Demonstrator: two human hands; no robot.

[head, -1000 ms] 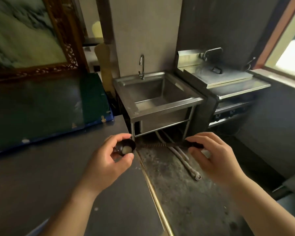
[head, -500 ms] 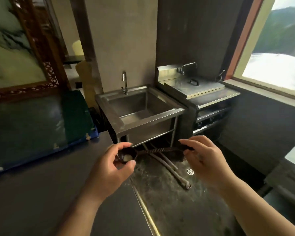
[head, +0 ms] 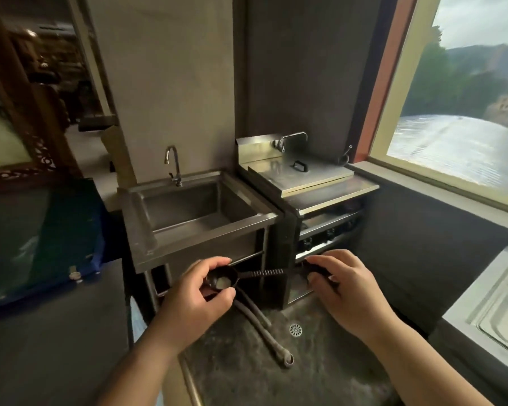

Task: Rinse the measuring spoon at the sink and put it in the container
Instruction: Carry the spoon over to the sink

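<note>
A dark measuring spoon with a ribbed handle lies level between my hands, some pale residue in its bowl. My left hand grips the bowl end between thumb and fingers. My right hand pinches the far end of the handle. Just beyond the spoon stands a steel sink on legs, its basin bare and its curved tap at the back rim with no water running. I see no container for the spoon.
A steel cooker unit with a lidded top and its own tap stands right of the sink. Grey hoses and a floor drain lie on the wet floor below. A dark counter sits at left, a steel worktop at right, under a window.
The view has risen and swung right, and the sink is closer. My right hand, which had come off the handle half a second ago, grips its end again.
</note>
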